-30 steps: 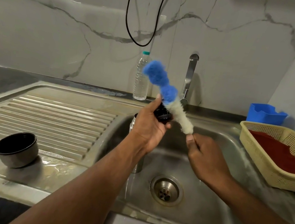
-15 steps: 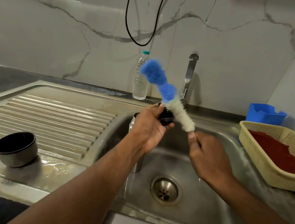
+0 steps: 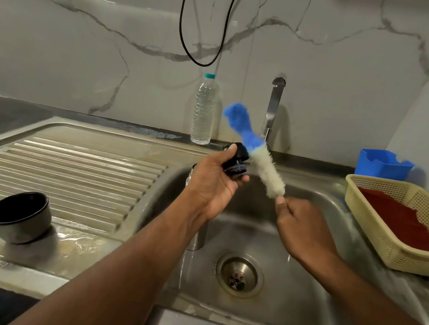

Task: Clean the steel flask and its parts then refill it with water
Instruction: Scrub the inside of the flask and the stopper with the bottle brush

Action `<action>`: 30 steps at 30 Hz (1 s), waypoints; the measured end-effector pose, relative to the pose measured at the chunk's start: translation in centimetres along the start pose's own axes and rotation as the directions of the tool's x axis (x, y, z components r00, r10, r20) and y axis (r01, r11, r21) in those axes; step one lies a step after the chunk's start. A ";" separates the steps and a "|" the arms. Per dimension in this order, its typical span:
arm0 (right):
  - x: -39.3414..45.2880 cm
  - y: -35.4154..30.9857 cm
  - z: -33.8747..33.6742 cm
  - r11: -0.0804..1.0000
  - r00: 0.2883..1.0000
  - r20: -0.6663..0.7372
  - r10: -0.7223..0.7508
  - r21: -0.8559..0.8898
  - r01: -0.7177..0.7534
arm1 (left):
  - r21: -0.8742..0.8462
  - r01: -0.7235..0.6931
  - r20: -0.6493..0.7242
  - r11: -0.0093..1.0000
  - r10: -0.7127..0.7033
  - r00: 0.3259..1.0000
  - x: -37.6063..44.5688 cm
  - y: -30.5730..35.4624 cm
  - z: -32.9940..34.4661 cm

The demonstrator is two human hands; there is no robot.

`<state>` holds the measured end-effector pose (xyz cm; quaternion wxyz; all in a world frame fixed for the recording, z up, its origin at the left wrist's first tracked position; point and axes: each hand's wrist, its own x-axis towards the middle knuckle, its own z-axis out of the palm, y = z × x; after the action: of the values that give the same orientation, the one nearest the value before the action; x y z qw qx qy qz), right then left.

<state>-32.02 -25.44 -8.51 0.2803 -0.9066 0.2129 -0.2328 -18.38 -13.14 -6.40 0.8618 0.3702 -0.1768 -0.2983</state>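
Note:
My left hand (image 3: 211, 186) grips the flask's black stopper (image 3: 235, 161) above the sink basin (image 3: 299, 298). My right hand (image 3: 300, 226) pinches the handle of a bottle brush (image 3: 258, 154) with white and blue bristles; the bristles lie against the stopper, blue tip pointing up. The steel flask (image 3: 195, 238) stands upright in the basin, mostly hidden behind my left forearm. The flask's cup lid (image 3: 19, 216) rests mouth up on the wet draining board (image 3: 74, 170).
A tap (image 3: 273, 107) rises behind the basin, with a clear plastic water bottle (image 3: 204, 111) to its left. A yellow basket (image 3: 379, 235) holding a red cloth sits right of the sink, a blue tub (image 3: 381, 163) behind it. A black cable (image 3: 205, 23) hangs down the wall.
The brush has slid down and to the right across the stopper, its blue tip now lower. My left hand has turned the stopper slightly, showing more of its threaded end.

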 end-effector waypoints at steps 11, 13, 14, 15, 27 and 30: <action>0.2 0.0 -0.2 0.999 0.997 -0.067 -0.039 0.028 0.041 | 0.116 -0.021 -0.014 0.993 0.023 1.000 0.4 -0.6 -0.7; 0.3 0.1 -0.1 1.000 0.999 -0.046 -0.023 0.003 0.023 | 0.116 -0.009 -0.021 0.993 0.011 1.000 0.2 -0.7 -0.5; 0.3 0.2 -0.1 1.000 1.000 -0.017 0.019 0.002 -0.019 | 0.118 -0.007 -0.018 0.993 0.010 1.000 0.2 -0.7 -0.4; 0.3 0.3 -0.1 0.999 0.999 0.003 0.052 -0.002 -0.052 | 0.125 -0.014 -0.010 0.992 0.016 1.000 0.1 -0.7 -0.3; 0.0 -0.2 0.5 0.996 0.997 -0.019 -0.069 0.050 0.070 | 0.092 -0.042 -0.049 0.995 0.047 0.998 0.6 -0.3 -0.3; 0.1 0.0 0.7 0.998 0.999 0.048 -0.024 0.051 0.022 | 0.158 -0.023 -0.135 0.987 0.045 0.990 0.5 -0.3 -0.4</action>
<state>-31.62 -25.22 -9.01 0.3056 -0.9069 0.1896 -0.2195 -17.88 -13.46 -6.87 0.8455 0.4529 -0.1458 -0.2424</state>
